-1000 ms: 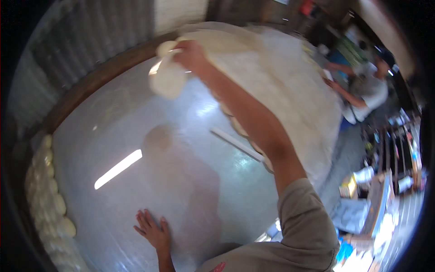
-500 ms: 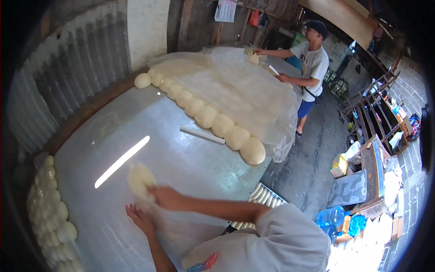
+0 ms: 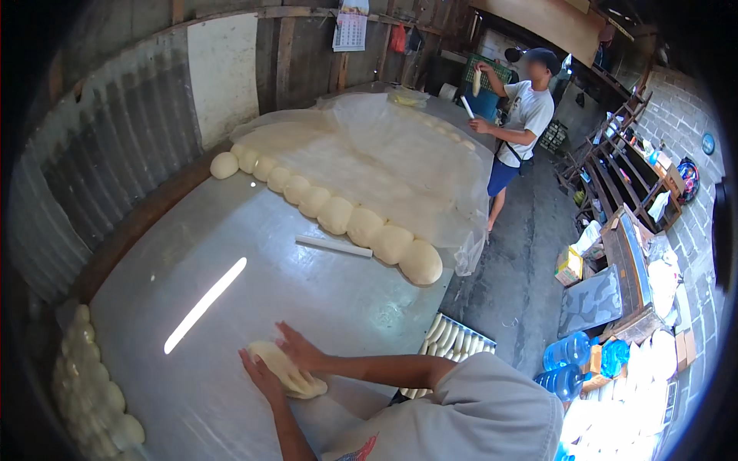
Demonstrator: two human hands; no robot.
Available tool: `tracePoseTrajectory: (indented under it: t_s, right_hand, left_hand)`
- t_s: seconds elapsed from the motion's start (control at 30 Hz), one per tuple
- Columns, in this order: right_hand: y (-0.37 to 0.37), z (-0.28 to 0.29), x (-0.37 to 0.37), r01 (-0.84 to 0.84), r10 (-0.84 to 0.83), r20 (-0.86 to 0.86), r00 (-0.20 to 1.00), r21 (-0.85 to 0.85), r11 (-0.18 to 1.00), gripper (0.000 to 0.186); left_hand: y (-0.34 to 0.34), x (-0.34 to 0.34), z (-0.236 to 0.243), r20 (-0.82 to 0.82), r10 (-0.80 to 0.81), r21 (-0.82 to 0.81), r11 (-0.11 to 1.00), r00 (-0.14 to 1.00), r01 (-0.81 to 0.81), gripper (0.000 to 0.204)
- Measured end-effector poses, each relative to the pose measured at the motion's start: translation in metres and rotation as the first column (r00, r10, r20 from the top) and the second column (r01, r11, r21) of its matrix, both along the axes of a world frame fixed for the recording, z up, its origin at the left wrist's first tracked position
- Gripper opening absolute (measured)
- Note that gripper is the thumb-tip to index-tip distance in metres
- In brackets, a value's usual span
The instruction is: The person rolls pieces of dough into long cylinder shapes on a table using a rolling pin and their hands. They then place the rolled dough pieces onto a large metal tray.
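Note:
A flattened, elongated piece of pale dough (image 3: 284, 373) lies on the smooth grey metal table (image 3: 231, 300), close in front of me. My left hand (image 3: 264, 378) rests along its left side, fingers stretched out and touching it. From the right, my right hand (image 3: 301, 350) reaches over the upper side of the dough, fingers extended and spread. Neither hand is closed around it. Beyond my hands is a white rod (image 3: 334, 246), and behind that a row of round dough balls (image 3: 336, 215) runs diagonally along the edge of a clear plastic sheet (image 3: 369, 154).
Piled dough balls (image 3: 96, 392) sit at the left table edge. A tray of long dough pieces (image 3: 461, 338) stands at the table's right. Across the table a co-worker (image 3: 530, 111) holds a dough strip and a white rod. Blue water jugs (image 3: 565, 352) stand at right.
The dough, blurred and lifted in my right hand before, now lies lower and nearer me, with both hands on it. The co-worker has raised a dough strip off the table.

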State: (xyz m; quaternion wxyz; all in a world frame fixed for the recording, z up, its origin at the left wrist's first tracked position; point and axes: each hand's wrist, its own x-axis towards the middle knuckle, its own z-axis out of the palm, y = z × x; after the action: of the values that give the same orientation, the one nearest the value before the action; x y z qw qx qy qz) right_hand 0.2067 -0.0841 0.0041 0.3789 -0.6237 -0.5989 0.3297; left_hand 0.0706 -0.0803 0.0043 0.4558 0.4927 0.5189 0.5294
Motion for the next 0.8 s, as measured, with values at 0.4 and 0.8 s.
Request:
tracePoseTrajectory:
  t_s: [0.4,0.8]
  right_hand:
    - [0.006,-0.022,-0.038,-0.123,0.143,-0.265,0.954,0.088,0.988,0.058]
    - [0.023,0.067,-0.059,-0.101,0.245,-0.518,0.819,0.289,0.952,0.063]
  left_hand:
    - [-0.016,0.005,0.027,-0.169,0.004,-0.073,0.997,0.986,-0.016,0.050]
    - [0.026,0.001,0.024,0.054,0.044,0.039,0.998,0.998,-0.046,0.061]
